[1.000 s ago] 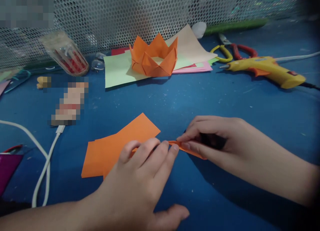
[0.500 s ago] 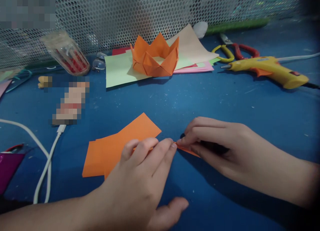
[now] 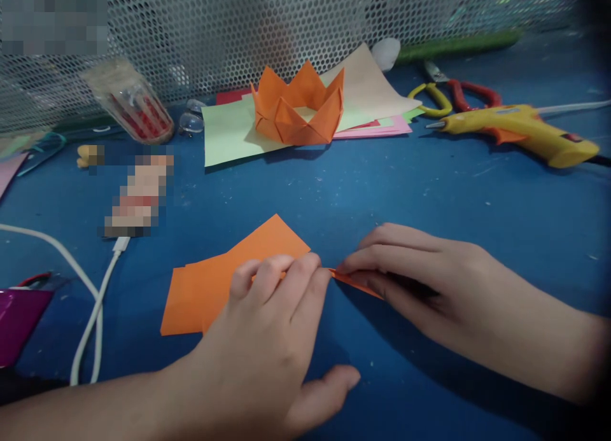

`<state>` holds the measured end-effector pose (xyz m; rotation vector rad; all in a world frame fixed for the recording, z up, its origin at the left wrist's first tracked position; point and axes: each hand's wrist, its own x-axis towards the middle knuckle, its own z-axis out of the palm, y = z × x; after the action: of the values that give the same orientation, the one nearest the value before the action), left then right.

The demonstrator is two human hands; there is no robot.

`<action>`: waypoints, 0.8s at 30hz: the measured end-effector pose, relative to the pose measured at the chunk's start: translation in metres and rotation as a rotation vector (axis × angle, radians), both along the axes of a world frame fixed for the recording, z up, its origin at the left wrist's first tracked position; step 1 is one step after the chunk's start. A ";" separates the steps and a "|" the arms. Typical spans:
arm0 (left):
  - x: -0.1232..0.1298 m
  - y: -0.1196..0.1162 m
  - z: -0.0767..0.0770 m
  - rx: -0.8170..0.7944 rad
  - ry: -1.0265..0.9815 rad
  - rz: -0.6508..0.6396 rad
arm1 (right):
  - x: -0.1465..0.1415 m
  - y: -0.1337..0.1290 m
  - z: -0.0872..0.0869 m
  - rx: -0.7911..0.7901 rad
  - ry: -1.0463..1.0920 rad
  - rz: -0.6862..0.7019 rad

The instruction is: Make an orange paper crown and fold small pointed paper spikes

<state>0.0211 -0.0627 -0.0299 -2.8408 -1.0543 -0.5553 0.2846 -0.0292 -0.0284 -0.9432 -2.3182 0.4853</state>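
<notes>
The folded strip, at 5 o'clock from mid-view, is pinched in the right hand's near-closed fingertips. The left hand, thumb spread, grip hidden, has edged towards 9 o'clock, apparently leaving that end to the right; the crown stands at the strip's 11.

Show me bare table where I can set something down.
Widest bare patch of blue table: between the orange crown and glue gun behind and the right hand in front. Smaller, shadowed: between the left hand and right forearm. Crowded: along the mesh, with papers and jar; left, with white cables.
</notes>
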 end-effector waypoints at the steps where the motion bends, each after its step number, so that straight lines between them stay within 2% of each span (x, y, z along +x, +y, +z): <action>1: 0.000 0.000 0.000 -0.006 -0.005 0.007 | 0.000 -0.001 0.000 0.020 -0.021 0.007; 6: 0.000 -0.002 0.001 0.095 -0.017 -0.026 | 0.001 -0.003 0.004 0.114 -0.076 0.073; 12: 0.000 0.001 0.007 0.185 0.016 -0.079 | -0.002 -0.001 0.005 0.135 -0.090 0.087; 19: -0.001 0.004 0.006 0.162 -0.021 -0.018 | -0.002 0.001 0.004 0.101 -0.091 0.083; 24: -0.001 0.005 0.012 0.144 0.052 -0.058 | -0.002 -0.003 0.003 0.095 -0.089 0.063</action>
<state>0.0205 -0.0581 -0.0180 -2.7521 -0.8880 -0.5358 0.2825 -0.0325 -0.0258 -0.8647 -2.4346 0.3623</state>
